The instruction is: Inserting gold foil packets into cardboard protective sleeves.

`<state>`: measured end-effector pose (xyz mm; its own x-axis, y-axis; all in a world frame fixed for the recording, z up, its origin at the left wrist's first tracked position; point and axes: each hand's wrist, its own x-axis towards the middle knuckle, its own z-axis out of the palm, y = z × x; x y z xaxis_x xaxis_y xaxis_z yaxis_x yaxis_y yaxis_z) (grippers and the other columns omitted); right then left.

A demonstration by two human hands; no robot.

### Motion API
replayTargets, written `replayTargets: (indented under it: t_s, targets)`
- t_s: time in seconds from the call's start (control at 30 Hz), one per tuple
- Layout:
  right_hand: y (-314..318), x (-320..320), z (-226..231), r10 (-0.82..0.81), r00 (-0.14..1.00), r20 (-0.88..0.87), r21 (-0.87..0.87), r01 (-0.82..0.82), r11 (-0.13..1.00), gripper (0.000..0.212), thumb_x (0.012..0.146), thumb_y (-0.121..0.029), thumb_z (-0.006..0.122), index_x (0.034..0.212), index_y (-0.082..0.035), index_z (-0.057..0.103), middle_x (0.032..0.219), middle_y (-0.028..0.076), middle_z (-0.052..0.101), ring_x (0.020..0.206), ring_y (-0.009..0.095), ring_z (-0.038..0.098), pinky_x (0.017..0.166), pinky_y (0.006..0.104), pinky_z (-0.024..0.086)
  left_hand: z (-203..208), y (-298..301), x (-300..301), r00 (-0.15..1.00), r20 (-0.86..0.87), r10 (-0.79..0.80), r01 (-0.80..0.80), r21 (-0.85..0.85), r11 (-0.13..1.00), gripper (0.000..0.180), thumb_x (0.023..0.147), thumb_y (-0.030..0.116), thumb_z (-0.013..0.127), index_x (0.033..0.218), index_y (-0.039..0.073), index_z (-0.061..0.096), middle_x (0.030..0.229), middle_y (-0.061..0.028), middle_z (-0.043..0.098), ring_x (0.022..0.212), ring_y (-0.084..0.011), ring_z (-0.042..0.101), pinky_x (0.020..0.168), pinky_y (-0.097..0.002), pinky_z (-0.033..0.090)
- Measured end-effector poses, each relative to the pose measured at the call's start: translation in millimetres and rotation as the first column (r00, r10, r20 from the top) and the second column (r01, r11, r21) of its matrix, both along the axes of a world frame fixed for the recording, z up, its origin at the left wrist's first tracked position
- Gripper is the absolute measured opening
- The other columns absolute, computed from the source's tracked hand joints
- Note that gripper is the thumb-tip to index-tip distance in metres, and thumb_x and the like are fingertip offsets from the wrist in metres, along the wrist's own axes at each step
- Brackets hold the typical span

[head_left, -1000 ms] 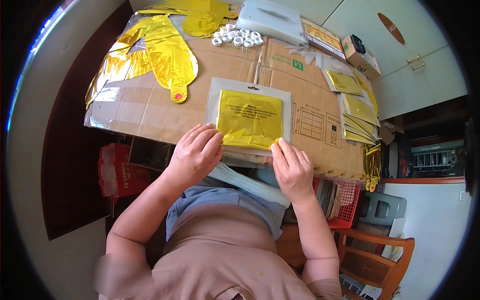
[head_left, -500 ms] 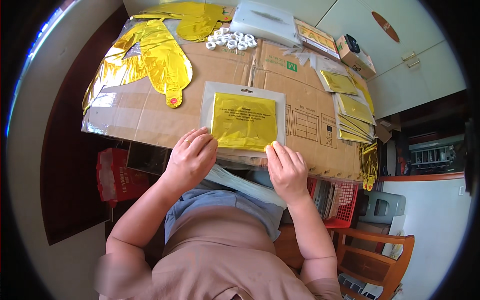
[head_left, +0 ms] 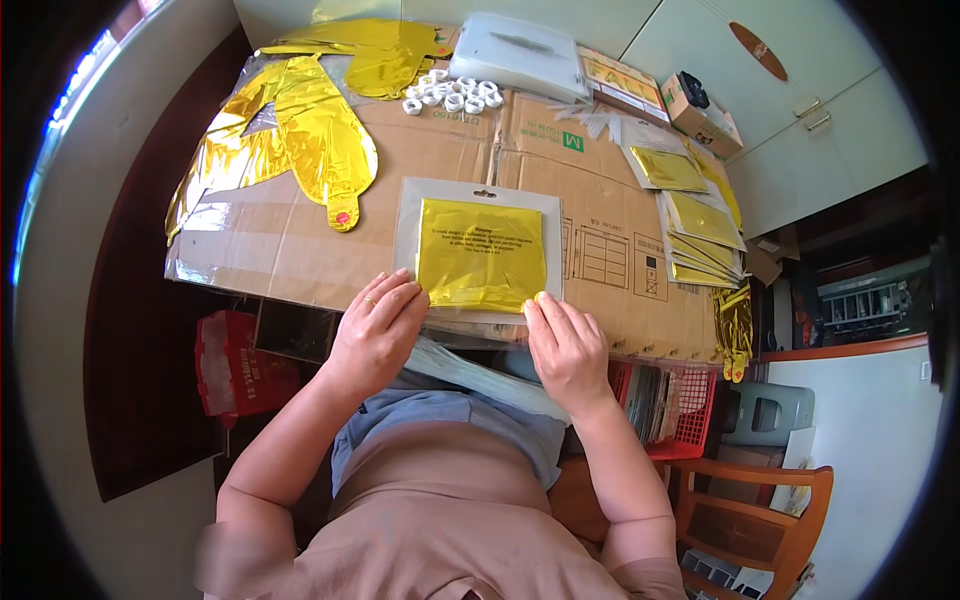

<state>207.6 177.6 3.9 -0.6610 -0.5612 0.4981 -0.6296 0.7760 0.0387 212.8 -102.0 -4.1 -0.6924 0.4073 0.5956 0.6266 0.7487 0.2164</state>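
Observation:
A clear plastic pouch [head_left: 553, 236] with a hang hole at its top lies flat in front of me on a cardboard-covered table. Inside it is a folded gold foil sheet [head_left: 482, 262], printed with dark lettering. My left hand [head_left: 378, 328] has its fingers closed at the pouch's lower left corner, with a ring on one finger. At the lower right, my right hand [head_left: 568, 348] pinches the bottom edge between thumb and fingertips. Farther left, a flat gold foil balloon [head_left: 325, 130] with a red dot on its tab is spread out.
White ribbon rolls [head_left: 455, 93] cluster at the back, beside a translucent plastic stack [head_left: 520, 58]. Filled gold pouches [head_left: 705, 222] are piled at the right. A small carton [head_left: 703, 115] stands behind them. Below the table are a red basket [head_left: 690, 410] and a wooden chair [head_left: 750, 510].
The whole view has shifted slightly, so the table things sit a little lower and to the left. Both hands keep their hold at the pouch's lower edge.

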Motion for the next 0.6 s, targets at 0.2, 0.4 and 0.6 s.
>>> replayTargets:
  t_s: [0.2,0.4,0.6]
  targets:
    - [-1,1,1,0.001,1.000,-0.014,-0.010,-0.001,1.000,0.028,0.089,-0.010,0.064,0.114,0.002,0.067,0.110,0.018,0.069,0.100,0.029,0.068,0.078,0.0379,0.054,7,1,0,0.999,0.031,0.025,-0.025,-0.011,1.000,0.030,0.076,0.008,0.078,0.104,0.002,0.070,0.108,-0.0120,0.067,0.113,-0.0313,0.064,0.101,-0.0484,0.050]
    - [-3,1,2,0.000,1.000,-0.019,-0.028,0.000,1.000,0.028,0.085,-0.008,0.068,0.111,0.002,0.068,0.109,0.018,0.069,0.097,0.029,0.068,0.077,0.0386,0.054,46,-1,-6,0.990,0.137,-0.019,0.015,0.024,1.000,0.033,0.083,0.030,0.072,0.103,0.005,0.070,0.112,-0.0127,0.065,0.108,-0.0337,0.061,0.098,-0.0512,0.041]
    - [-4,2,5,-0.012,1.000,0.013,-0.021,0.013,1.000,0.029,0.085,-0.011,0.069,0.110,0.003,0.069,0.110,0.018,0.069,0.098,0.029,0.067,0.078,0.0382,0.054,41,27,-57,0.991,0.126,0.043,-0.029,-0.108,0.994,0.066,0.092,0.046,0.063,0.139,0.002,0.052,0.145,-0.0201,0.049,0.141,-0.0396,0.039,0.118,-0.0532,0.025]
